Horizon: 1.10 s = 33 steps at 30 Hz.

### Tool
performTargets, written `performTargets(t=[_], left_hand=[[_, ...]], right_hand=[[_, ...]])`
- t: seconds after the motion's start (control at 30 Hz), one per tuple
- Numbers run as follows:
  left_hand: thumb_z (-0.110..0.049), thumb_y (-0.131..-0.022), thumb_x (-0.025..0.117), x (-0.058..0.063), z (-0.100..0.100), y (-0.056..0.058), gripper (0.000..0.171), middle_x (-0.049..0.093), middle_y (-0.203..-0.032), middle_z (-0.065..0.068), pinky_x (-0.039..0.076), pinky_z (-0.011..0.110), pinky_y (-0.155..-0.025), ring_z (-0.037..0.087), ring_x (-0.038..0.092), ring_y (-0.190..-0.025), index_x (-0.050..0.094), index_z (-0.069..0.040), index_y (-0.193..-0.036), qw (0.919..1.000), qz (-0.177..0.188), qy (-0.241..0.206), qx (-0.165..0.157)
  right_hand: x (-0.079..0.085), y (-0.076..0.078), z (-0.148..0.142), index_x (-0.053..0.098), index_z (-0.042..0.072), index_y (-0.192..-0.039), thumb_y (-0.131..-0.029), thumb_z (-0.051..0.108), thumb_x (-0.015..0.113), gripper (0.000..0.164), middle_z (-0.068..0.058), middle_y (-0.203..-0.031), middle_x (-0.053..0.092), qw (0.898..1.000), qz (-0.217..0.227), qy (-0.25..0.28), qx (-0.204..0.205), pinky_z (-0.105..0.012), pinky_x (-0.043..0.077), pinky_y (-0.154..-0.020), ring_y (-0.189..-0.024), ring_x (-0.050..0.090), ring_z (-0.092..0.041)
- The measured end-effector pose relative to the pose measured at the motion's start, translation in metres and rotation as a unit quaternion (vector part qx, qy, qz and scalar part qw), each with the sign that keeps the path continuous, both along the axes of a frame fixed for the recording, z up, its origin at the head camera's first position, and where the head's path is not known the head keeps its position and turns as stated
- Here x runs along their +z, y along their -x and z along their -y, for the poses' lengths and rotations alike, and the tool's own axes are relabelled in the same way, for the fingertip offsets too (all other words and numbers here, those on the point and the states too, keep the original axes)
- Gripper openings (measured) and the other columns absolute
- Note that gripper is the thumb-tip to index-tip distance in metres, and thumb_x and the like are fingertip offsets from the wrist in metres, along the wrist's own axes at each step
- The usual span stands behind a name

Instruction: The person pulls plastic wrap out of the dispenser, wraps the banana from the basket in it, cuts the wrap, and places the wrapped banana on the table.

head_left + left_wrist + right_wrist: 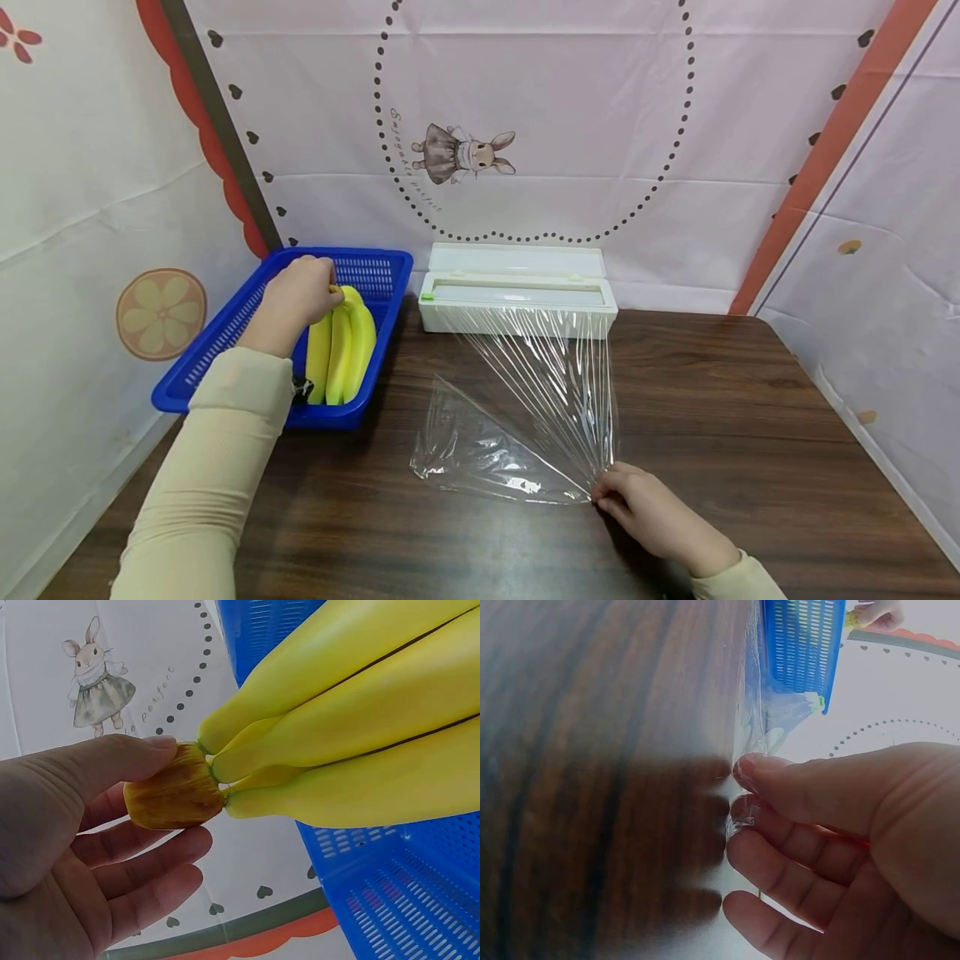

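The stem [176, 795] of the banana bunch [342, 354] is pinched between thumb and fingers of the left hand [294, 293]; the bunch's lower ends are located within the blue basket [330, 418]. Clear film [555, 392], extended from the white dispenser [517, 281], is gathered and clamped between the right hand's [648, 510] thumb and fingertips.

Film [557, 402] glossy plast.; tbl [720, 400] smooth wood.
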State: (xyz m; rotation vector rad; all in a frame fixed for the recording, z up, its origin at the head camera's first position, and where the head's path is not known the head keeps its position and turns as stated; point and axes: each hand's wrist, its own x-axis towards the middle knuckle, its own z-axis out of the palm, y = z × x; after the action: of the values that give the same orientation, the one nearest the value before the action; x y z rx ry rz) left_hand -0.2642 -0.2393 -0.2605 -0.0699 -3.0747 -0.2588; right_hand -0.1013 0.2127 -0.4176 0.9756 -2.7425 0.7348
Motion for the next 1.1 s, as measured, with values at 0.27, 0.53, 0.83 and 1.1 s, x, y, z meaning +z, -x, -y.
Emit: performTargets(t=[0.27, 0.53, 0.83, 1.1], left_hand=[[-0.016, -0.089, 0.059, 0.001, 0.0, -0.005, 0.018, 0.054, -0.097, 0.02, 0.048, 0.039, -0.063, 0.03, 0.055, -0.078, 0.055, 0.0, -0.097, 1.0, 0.0, -0.007, -0.006], [-0.015, -0.09, 0.057, 0.006, -0.003, -0.013, 0.021, 0.053, -0.104, 0.022, 0.049, 0.044, -0.072, 0.033, 0.051, -0.087, 0.055, 0.002, -0.102, 0.9995, -0.022, -0.022, -0.007], [-0.015, -0.091, 0.053, 0.012, -0.008, -0.024, 0.023, 0.052, -0.102, 0.021, 0.048, 0.046, -0.074, 0.034, 0.05, -0.088, 0.056, 0.003, -0.105, 0.9976, -0.062, -0.029, -0.011], [-0.017, -0.091, 0.056, 0.019, -0.014, -0.033, 0.022, 0.051, -0.102, 0.021, 0.048, 0.046, -0.073, 0.034, 0.049, -0.086, 0.056, 0.002, -0.103, 0.9946, -0.099, -0.03, -0.008]], right_hand=[[0.0, -0.001, 0.0, 0.063, 0.017, -0.077, -0.081, 0.005, 0.07, 0.015, 0.012, -0.079, 0.054, 1.0, 0.014, -0.001, -0.002, -0.024, 0.046, -0.062, -0.073, 0.051, -0.001], [0.0, 0.0, 0.0, 0.062, 0.017, -0.076, -0.079, 0.002, 0.07, 0.016, 0.012, -0.078, 0.054, 1.0, 0.007, -0.002, -0.002, -0.023, 0.046, -0.062, -0.073, 0.05, 0.001], [0.0, -0.001, 0.0, 0.062, 0.017, -0.076, -0.079, 0.002, 0.069, 0.017, 0.014, -0.078, 0.053, 1.0, 0.012, -0.001, -0.008, -0.023, 0.046, -0.062, -0.074, 0.049, 0.002], [0.0, -0.001, 0.0, 0.061, 0.017, -0.075, -0.078, 0.001, 0.07, 0.018, 0.013, -0.077, 0.053, 1.0, 0.002, 0.003, -0.002, -0.022, 0.045, -0.061, -0.072, 0.048, 0.002]])
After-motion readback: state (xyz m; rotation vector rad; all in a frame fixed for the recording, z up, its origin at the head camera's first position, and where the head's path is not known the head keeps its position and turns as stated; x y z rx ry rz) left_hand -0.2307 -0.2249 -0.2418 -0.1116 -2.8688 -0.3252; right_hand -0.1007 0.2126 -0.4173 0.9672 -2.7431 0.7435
